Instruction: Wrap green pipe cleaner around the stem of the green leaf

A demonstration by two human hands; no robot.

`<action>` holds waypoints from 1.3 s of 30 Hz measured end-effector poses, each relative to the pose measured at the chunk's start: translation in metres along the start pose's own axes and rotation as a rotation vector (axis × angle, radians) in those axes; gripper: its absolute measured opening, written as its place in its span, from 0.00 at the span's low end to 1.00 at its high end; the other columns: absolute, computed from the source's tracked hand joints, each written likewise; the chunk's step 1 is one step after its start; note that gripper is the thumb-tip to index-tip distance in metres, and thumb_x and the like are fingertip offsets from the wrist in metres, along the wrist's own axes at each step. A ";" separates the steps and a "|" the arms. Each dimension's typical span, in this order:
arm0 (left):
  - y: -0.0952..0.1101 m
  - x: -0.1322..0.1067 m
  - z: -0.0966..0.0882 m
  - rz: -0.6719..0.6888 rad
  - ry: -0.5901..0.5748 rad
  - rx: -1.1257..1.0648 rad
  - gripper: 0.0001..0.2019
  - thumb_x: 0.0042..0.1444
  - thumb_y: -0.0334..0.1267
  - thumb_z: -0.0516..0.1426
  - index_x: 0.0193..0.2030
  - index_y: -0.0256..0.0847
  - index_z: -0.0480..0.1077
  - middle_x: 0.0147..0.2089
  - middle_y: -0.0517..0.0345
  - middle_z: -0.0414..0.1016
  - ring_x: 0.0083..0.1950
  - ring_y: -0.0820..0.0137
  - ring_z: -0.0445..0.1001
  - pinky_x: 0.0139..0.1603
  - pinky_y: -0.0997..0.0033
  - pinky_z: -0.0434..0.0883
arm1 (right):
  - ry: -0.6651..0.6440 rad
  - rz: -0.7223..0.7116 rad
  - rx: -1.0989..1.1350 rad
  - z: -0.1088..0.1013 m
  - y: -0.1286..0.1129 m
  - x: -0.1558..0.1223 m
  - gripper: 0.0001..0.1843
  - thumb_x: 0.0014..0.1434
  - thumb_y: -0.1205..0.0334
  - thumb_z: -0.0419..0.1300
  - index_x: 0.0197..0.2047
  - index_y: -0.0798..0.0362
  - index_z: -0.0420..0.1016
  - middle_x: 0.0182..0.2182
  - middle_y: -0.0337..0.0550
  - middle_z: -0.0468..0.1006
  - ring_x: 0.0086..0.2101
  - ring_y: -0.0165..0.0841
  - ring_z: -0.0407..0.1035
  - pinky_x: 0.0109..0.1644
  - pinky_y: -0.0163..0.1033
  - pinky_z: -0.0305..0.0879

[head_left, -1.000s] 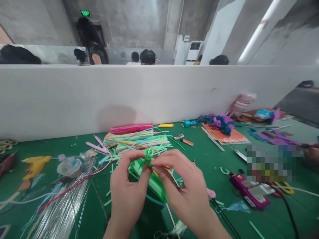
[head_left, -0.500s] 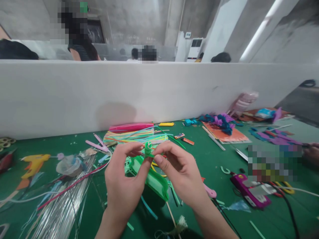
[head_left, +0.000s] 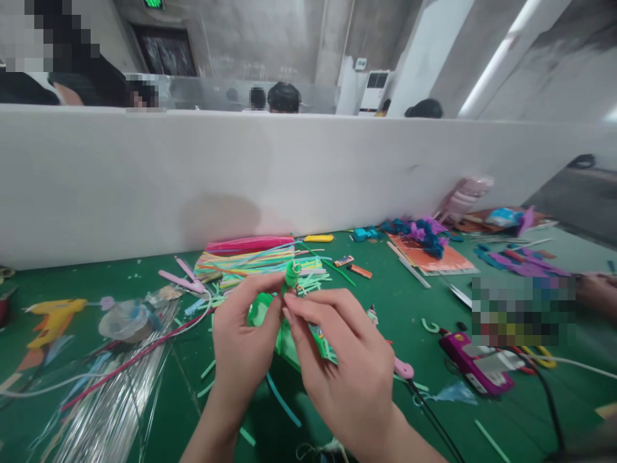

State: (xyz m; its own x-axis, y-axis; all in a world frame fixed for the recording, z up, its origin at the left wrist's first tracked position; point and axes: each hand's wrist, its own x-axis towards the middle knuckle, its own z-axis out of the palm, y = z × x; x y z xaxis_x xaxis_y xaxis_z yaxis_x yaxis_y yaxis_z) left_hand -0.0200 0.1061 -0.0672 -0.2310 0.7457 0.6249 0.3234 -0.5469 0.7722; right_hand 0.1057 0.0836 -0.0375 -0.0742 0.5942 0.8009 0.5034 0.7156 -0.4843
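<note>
Above the green table, both hands meet at a small rolled green strip (head_left: 292,275) that stands upright, with a pale bit at its top. My left hand (head_left: 248,328) is closed, thumb and forefinger pinching the roll from the left. Thumb and fingertips of my right hand (head_left: 344,360) are pressed together against its lower right side. Wider bright green material (head_left: 288,341) shows behind and below the fingers, mostly hidden by the right hand. I cannot tell how it joins the roll.
Bundled colored sticks (head_left: 250,244) lie behind the hands. At left are a yellow glue gun (head_left: 55,318), a plastic bowl (head_left: 126,321) and clear strands (head_left: 130,392). A purple power strip (head_left: 475,363) lies right. Another person's hand (head_left: 598,292) is at far right. A white partition (head_left: 289,173) stands behind.
My right hand has shifted left and turned, its fingertips now lower against the roll. The hanging green material is more covered. The whole view has shifted slightly.
</note>
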 end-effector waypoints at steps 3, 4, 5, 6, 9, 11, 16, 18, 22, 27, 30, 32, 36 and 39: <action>-0.003 -0.004 0.005 0.054 0.052 0.011 0.14 0.56 0.26 0.61 0.45 0.48 0.77 0.42 0.61 0.81 0.42 0.69 0.80 0.47 0.67 0.76 | 0.009 0.053 -0.006 0.001 -0.008 -0.004 0.08 0.61 0.75 0.61 0.42 0.58 0.80 0.35 0.47 0.79 0.34 0.31 0.74 0.39 0.36 0.74; -0.004 -0.005 0.006 0.077 0.071 0.016 0.14 0.56 0.26 0.62 0.45 0.48 0.77 0.42 0.62 0.81 0.42 0.69 0.79 0.47 0.67 0.76 | 0.007 0.065 0.003 0.000 -0.009 -0.004 0.09 0.61 0.75 0.61 0.42 0.58 0.80 0.35 0.47 0.79 0.34 0.31 0.75 0.39 0.36 0.75; -0.004 -0.006 0.007 0.099 0.088 0.020 0.14 0.56 0.25 0.62 0.45 0.48 0.77 0.42 0.62 0.81 0.42 0.70 0.79 0.46 0.67 0.76 | -0.002 0.075 0.022 -0.001 -0.010 -0.004 0.09 0.61 0.74 0.61 0.43 0.57 0.80 0.36 0.47 0.80 0.35 0.31 0.76 0.40 0.35 0.76; -0.005 -0.007 0.007 0.119 0.103 0.024 0.14 0.55 0.25 0.62 0.45 0.48 0.77 0.42 0.62 0.81 0.43 0.70 0.79 0.46 0.67 0.76 | -0.020 0.094 0.054 -0.002 -0.010 -0.004 0.10 0.61 0.74 0.60 0.44 0.56 0.80 0.37 0.47 0.81 0.36 0.32 0.77 0.42 0.35 0.77; -0.005 -0.006 0.008 0.166 0.118 0.038 0.14 0.57 0.24 0.61 0.45 0.47 0.77 0.42 0.62 0.81 0.43 0.70 0.79 0.47 0.67 0.75 | -0.081 0.276 0.266 -0.007 -0.007 -0.001 0.10 0.65 0.69 0.58 0.48 0.52 0.77 0.38 0.44 0.83 0.37 0.33 0.80 0.41 0.36 0.80; -0.004 -0.005 0.008 0.194 0.116 0.062 0.13 0.58 0.25 0.60 0.44 0.46 0.77 0.41 0.61 0.81 0.43 0.70 0.78 0.46 0.67 0.74 | -0.124 0.458 0.491 -0.010 -0.001 0.002 0.09 0.67 0.64 0.56 0.48 0.50 0.74 0.36 0.41 0.83 0.30 0.32 0.81 0.33 0.34 0.81; 0.000 -0.002 0.005 0.332 0.213 0.207 0.15 0.56 0.23 0.60 0.47 0.44 0.75 0.42 0.57 0.80 0.43 0.67 0.78 0.44 0.65 0.75 | -0.305 0.675 0.834 -0.013 0.010 0.011 0.07 0.66 0.60 0.56 0.44 0.50 0.74 0.35 0.41 0.82 0.31 0.32 0.81 0.33 0.36 0.82; 0.002 -0.002 0.002 0.426 0.211 0.327 0.17 0.53 0.23 0.62 0.48 0.43 0.75 0.42 0.55 0.80 0.43 0.66 0.78 0.45 0.64 0.76 | -0.316 0.693 0.808 -0.012 0.013 0.013 0.06 0.63 0.62 0.59 0.43 0.51 0.75 0.37 0.42 0.81 0.32 0.31 0.80 0.35 0.37 0.82; 0.006 -0.001 -0.003 0.528 0.183 0.468 0.14 0.53 0.25 0.64 0.45 0.43 0.75 0.40 0.54 0.82 0.41 0.65 0.79 0.46 0.64 0.75 | -0.262 0.618 0.581 -0.007 0.017 0.012 0.03 0.59 0.65 0.64 0.38 0.52 0.78 0.33 0.40 0.83 0.28 0.29 0.78 0.32 0.33 0.79; 0.009 -0.001 0.000 0.372 0.179 0.401 0.07 0.57 0.29 0.63 0.42 0.42 0.76 0.37 0.56 0.83 0.38 0.67 0.80 0.43 0.66 0.76 | -0.088 0.412 0.348 0.004 0.017 0.007 0.14 0.59 0.69 0.63 0.49 0.51 0.78 0.34 0.40 0.83 0.31 0.30 0.79 0.36 0.35 0.79; 0.010 -0.002 0.002 0.253 0.168 0.344 0.06 0.58 0.31 0.62 0.41 0.43 0.77 0.37 0.59 0.83 0.37 0.69 0.80 0.42 0.68 0.76 | 0.026 0.319 0.246 0.011 0.016 0.003 0.09 0.59 0.70 0.64 0.44 0.53 0.77 0.34 0.41 0.83 0.32 0.32 0.79 0.38 0.37 0.78; 0.011 -0.003 0.002 0.223 0.155 0.315 0.06 0.58 0.31 0.62 0.42 0.43 0.78 0.38 0.60 0.83 0.37 0.69 0.81 0.43 0.69 0.76 | 0.075 0.255 0.209 0.014 0.016 0.001 0.07 0.61 0.69 0.64 0.43 0.53 0.77 0.35 0.42 0.83 0.34 0.32 0.79 0.40 0.38 0.78; 0.012 -0.006 -0.001 0.249 0.128 0.331 0.09 0.58 0.31 0.61 0.44 0.43 0.78 0.41 0.58 0.84 0.40 0.67 0.82 0.43 0.68 0.77 | 0.120 0.116 0.136 0.015 0.017 -0.001 0.11 0.61 0.70 0.64 0.48 0.54 0.76 0.37 0.44 0.84 0.34 0.32 0.80 0.42 0.37 0.79; 0.012 -0.008 0.000 0.370 0.129 0.423 0.12 0.57 0.29 0.61 0.48 0.41 0.77 0.43 0.54 0.84 0.42 0.65 0.82 0.44 0.66 0.76 | 0.129 0.051 0.061 0.013 0.016 -0.001 0.11 0.62 0.69 0.64 0.48 0.53 0.75 0.38 0.45 0.84 0.36 0.33 0.81 0.42 0.37 0.80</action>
State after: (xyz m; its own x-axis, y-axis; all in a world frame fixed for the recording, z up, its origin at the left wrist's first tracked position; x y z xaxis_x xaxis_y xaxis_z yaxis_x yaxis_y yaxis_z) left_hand -0.0143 0.0932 -0.0629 -0.1337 0.4666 0.8743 0.7367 -0.5434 0.4026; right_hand 0.1027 0.0992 -0.0508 0.0633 0.5812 0.8113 0.4497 0.7091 -0.5431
